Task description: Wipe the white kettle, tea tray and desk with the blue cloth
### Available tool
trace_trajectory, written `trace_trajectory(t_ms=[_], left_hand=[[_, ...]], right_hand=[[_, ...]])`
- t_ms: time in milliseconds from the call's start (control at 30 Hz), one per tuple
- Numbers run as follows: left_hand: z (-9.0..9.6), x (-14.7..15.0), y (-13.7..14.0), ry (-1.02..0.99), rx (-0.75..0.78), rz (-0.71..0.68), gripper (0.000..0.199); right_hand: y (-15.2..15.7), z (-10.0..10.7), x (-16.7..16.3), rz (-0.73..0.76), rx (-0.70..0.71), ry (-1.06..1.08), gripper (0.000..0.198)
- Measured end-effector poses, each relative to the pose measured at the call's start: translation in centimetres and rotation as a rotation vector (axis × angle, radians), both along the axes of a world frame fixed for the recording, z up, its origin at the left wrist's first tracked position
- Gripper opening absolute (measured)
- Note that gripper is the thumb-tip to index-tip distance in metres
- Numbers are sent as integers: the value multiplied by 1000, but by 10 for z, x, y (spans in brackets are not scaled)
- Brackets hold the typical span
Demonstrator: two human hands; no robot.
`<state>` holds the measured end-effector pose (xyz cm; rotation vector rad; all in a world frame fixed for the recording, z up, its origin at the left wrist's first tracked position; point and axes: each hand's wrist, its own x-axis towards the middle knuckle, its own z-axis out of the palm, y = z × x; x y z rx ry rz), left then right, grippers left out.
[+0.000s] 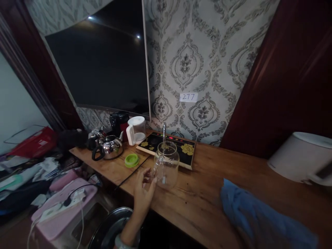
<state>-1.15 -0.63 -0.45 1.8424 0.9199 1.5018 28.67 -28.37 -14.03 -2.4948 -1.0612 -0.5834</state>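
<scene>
A clear glass kettle [167, 164] stands on the wooden counter [197, 200], at the front edge of a black tea stove with yellow flowers [185, 149]. My left hand [143, 191] reaches up from below, and its fingers curl around the kettle's glass handle on its left side. A thin metal water spout [164, 130] rises just behind the kettle. Blue fabric [259, 218], which looks like a sleeve, lies over the counter at the lower right. My right hand itself is not visible.
Left of the kettle lie a green lid [131, 160], a steel kettle [111, 147] and a white jug [136, 130]. A dark screen [103, 65] hangs above them. A white pot [303, 155] sits at the right. A pink box with a power strip [64, 204] and clutter fill the lower left.
</scene>
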Motion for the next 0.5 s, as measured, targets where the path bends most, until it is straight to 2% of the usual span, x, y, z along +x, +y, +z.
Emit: trace_trajectory(t_ms=[200,500], left_hand=[[-13,18,1,-13,0,-43,26],[-13,21,1,-5,10,-37,28]], right_hand=[[-2,8,-3,78,-22,65,73],[3,5,-2,78,29,70,78]])
